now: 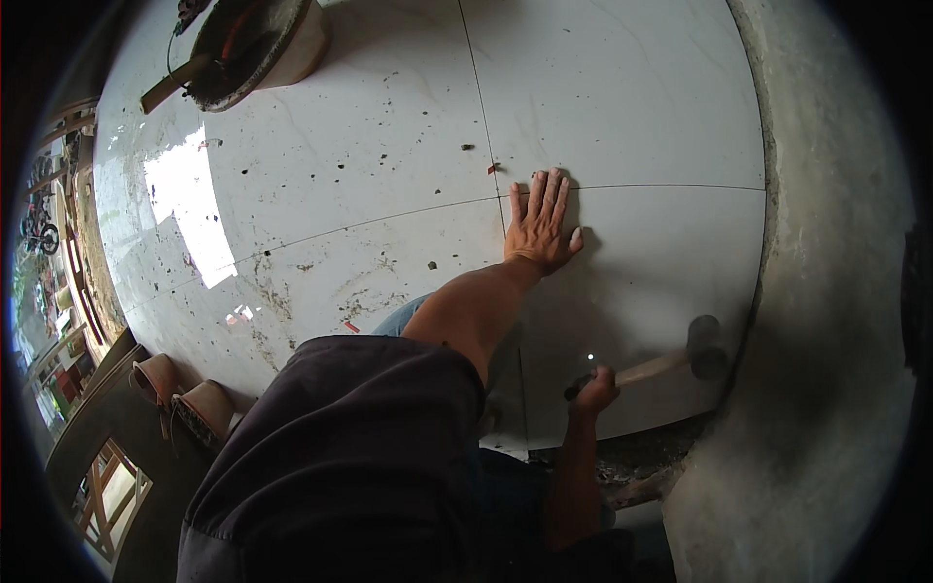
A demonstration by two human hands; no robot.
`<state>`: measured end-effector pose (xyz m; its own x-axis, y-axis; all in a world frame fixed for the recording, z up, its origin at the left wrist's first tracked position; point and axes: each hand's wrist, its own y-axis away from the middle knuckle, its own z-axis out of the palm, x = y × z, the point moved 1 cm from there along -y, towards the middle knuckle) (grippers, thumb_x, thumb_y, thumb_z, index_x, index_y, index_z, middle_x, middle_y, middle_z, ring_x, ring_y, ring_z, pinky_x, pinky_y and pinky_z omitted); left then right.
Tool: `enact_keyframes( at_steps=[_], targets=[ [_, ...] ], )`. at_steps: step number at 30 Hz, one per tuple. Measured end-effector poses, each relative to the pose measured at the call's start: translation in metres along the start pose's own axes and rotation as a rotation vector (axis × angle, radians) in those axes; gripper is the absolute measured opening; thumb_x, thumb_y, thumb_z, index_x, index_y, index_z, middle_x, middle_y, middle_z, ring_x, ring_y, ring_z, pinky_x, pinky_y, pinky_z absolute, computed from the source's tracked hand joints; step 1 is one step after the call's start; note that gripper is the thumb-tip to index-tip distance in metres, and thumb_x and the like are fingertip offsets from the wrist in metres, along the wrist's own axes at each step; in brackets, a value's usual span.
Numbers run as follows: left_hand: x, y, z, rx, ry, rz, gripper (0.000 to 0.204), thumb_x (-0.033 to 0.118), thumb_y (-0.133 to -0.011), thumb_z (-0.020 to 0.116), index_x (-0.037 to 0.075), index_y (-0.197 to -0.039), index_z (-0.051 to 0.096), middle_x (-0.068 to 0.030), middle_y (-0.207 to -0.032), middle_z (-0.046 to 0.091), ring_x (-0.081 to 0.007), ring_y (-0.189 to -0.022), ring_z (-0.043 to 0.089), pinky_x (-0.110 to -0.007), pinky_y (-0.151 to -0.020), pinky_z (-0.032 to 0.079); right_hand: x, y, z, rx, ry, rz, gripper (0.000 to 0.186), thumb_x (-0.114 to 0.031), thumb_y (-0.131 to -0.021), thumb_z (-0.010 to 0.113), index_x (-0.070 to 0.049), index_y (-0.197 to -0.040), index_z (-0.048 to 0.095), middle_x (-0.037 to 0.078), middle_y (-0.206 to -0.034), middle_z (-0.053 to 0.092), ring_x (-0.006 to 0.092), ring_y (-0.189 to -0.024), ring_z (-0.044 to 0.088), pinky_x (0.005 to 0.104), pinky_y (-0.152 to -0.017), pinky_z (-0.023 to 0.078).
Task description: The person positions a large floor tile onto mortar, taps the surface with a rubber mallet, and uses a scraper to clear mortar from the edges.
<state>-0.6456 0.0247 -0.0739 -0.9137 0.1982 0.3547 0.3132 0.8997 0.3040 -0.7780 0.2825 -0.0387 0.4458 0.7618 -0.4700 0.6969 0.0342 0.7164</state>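
My left hand (539, 222) lies palm down with spread fingers on the white floor tiles (641, 126), across a joint line beside a crossing of joints. Below it and to the right, my right hand (595, 387) grips the wooden handle of a mallet (708, 348) with a dark head. The mallet head is over the tile near its right edge, slightly blurred. Small dark bits and a small red piece (493, 170) lie near my left hand.
A mortar bucket (301, 49) with a stick across it stands at upper left. Two smaller buckets (204, 408) sit at lower left. A concrete strip (826, 408) borders the tiles on the right, with a rough dark gap (632, 447) along the near edge.
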Motion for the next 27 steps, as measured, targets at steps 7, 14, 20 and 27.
enact_keyframes(
  at_steps=[7,14,20,27],
  targets=[
    [0.003,-0.003,0.001,0.054,0.028,0.026,0.086,0.054,-0.087,0.042,0.006,-0.151,0.012,-0.0112,-0.159,0.005,-0.0287,-0.147,0.001,-0.057,-0.115,-0.003,-0.014,-0.011,0.010,-0.001,-0.081,-0.077,0.022,-0.017,-0.080,0.055,0.002,-0.068,0.054,0.005,-0.066,0.053,0.0171,-0.060,0.049,0.0360,-0.057,0.042],
    [-0.004,-0.005,0.003,0.072,0.032,0.018,0.085,0.053,-0.088,0.042,0.006,-0.151,0.011,-0.0113,-0.159,0.006,-0.0286,-0.147,0.002,-0.057,-0.114,-0.003,-0.009,-0.015,0.011,-0.026,-0.135,-0.167,0.017,-0.018,-0.084,0.052,-0.007,-0.071,0.051,0.001,-0.058,0.046,0.0134,-0.047,0.046,0.0308,-0.045,0.037],
    [-0.005,-0.003,0.003,0.060,0.027,0.003,0.085,0.052,-0.088,0.042,0.006,-0.152,0.010,-0.0107,-0.159,0.005,-0.0284,-0.147,0.001,-0.057,-0.115,-0.002,-0.041,0.016,0.012,-0.048,-0.141,-0.064,0.022,-0.020,-0.080,0.056,-0.003,-0.067,0.052,0.002,-0.062,0.047,0.0130,-0.052,0.043,0.0305,-0.047,0.035],
    [-0.008,0.003,0.005,0.040,0.035,-0.015,0.084,0.052,-0.088,0.043,0.007,-0.152,0.011,-0.0104,-0.159,0.004,-0.0281,-0.147,0.000,-0.057,-0.115,-0.002,-0.022,-0.002,0.003,-0.135,0.080,-0.020,0.023,-0.021,-0.082,0.054,0.000,-0.073,0.053,0.004,-0.062,0.046,0.0168,-0.058,0.047,0.0362,-0.055,0.038]
  ],
)
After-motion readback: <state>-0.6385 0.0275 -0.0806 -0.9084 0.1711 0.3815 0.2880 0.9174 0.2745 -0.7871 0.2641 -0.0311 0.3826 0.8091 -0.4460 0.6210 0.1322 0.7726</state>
